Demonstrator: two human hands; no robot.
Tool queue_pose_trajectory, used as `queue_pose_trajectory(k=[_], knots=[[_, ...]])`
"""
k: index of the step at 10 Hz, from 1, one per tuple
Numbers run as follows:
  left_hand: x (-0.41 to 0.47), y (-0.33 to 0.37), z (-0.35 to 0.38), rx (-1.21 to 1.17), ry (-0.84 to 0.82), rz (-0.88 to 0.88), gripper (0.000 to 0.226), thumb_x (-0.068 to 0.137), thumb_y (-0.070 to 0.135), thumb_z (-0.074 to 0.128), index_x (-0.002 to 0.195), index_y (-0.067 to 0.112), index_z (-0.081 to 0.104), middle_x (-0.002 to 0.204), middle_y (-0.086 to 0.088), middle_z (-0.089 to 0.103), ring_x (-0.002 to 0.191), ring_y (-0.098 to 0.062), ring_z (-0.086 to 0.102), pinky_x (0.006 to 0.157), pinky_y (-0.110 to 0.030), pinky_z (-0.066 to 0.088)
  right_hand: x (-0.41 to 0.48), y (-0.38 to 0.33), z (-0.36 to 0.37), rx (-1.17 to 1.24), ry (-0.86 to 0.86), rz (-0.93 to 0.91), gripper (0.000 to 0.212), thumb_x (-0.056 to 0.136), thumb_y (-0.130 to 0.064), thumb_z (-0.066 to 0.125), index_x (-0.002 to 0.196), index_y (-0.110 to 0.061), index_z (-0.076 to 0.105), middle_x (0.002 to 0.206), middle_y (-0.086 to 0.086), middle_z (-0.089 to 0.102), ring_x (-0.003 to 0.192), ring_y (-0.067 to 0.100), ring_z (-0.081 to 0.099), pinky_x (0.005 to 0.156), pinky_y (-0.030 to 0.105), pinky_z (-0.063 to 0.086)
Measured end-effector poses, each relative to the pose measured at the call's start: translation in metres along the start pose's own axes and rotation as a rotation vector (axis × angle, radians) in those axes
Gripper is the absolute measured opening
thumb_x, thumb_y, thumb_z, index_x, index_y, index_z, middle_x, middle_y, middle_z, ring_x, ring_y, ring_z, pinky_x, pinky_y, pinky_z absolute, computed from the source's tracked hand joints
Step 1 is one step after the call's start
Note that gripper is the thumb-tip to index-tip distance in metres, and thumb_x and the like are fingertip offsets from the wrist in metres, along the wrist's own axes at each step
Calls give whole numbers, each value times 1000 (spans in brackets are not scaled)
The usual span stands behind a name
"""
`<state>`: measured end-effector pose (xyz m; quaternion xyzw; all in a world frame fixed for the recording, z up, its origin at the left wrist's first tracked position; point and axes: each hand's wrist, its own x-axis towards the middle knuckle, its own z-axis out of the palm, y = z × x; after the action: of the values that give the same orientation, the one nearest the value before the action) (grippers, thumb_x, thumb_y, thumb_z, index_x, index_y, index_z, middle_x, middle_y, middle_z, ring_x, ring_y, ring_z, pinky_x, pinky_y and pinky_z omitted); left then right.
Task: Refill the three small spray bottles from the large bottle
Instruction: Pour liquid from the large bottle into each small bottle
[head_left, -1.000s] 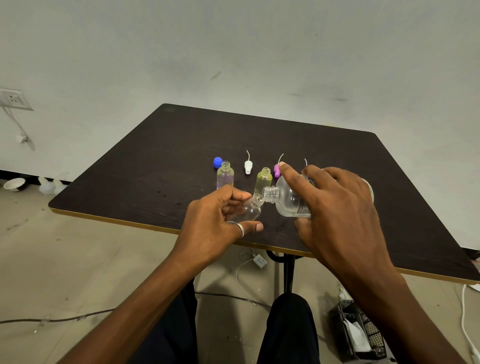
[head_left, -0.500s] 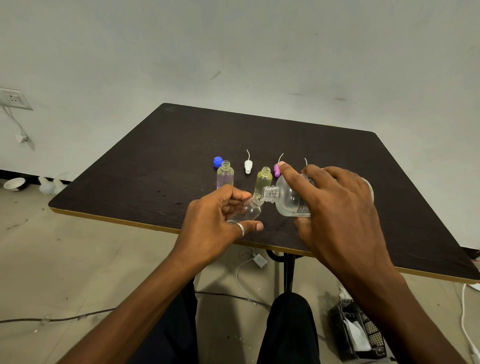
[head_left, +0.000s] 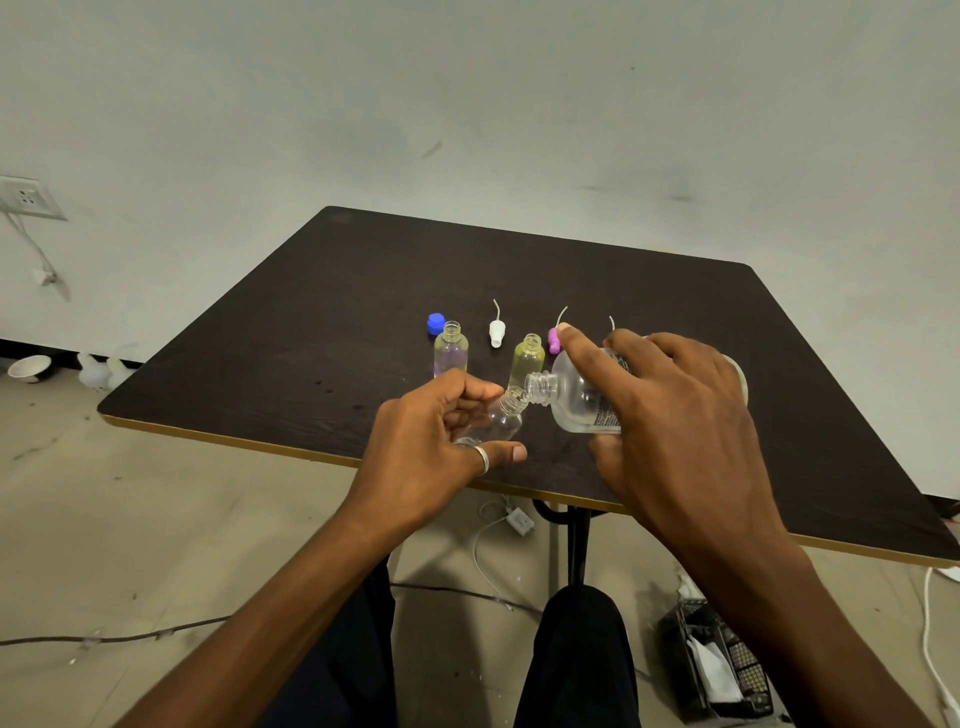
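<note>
Still pouring: big bottle (head_left: 576, 402) tipped, its mouth at the small bottle (head_left: 493, 423)'s mouth.
My right hand (head_left: 670, 415) grips the big bottle on its side over the table (head_left: 311, 338)'s near edge, and my left hand (head_left: 431, 447) curls round the tilted small bottle. Nothing has shifted since a second ago. Behind stand the open purple bottle (head_left: 450, 351) and yellow bottle (head_left: 527, 358), then a blue cap (head_left: 435, 322), white sprayer (head_left: 497, 332) and pink sprayer (head_left: 554, 340).

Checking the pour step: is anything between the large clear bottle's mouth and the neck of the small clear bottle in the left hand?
Nothing visible. The right hand tips the large clear plastic bottle so its uncapped mouth sits right at the open neck of the small clear bottle that the left hand holds.
</note>
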<state>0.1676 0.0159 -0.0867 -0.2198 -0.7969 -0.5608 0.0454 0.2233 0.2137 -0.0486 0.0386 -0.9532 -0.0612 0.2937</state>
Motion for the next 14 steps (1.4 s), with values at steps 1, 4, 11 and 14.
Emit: queue_pose_trajectory(k=[1,4,11,14], knots=[[0,0,0,8,-2,1,51,61,24,92,107,24,69,97,22,69,92,11,66,78,-6,51,0,0,0,-4,-2,2,90,60,-19,88,140,-23,49,121,13,64,110,40,58,93,58,46],[0,-1,1,13,8,-1,52,61,25,92,108,22,69,98,18,71,91,9,68,79,-9,53,0,0,0,-2,7,-1,91,57,-18,89,139,-21,50,120,15,65,109,41,59,93,59,47],[0,-1,1,-13,-5,-14,53,61,24,92,110,20,70,100,14,73,92,6,69,81,-15,56,0,0,-2,-8,-4,4,88,61,-16,85,141,-24,48,121,12,63,111,39,57,95,58,45],[-1,-1,1,-11,-5,-14,52,61,23,92,108,22,69,99,16,72,91,7,69,79,-12,54,0,-1,-2,-7,-8,3,88,61,-16,86,141,-22,49,121,13,64,111,40,57,94,59,46]])
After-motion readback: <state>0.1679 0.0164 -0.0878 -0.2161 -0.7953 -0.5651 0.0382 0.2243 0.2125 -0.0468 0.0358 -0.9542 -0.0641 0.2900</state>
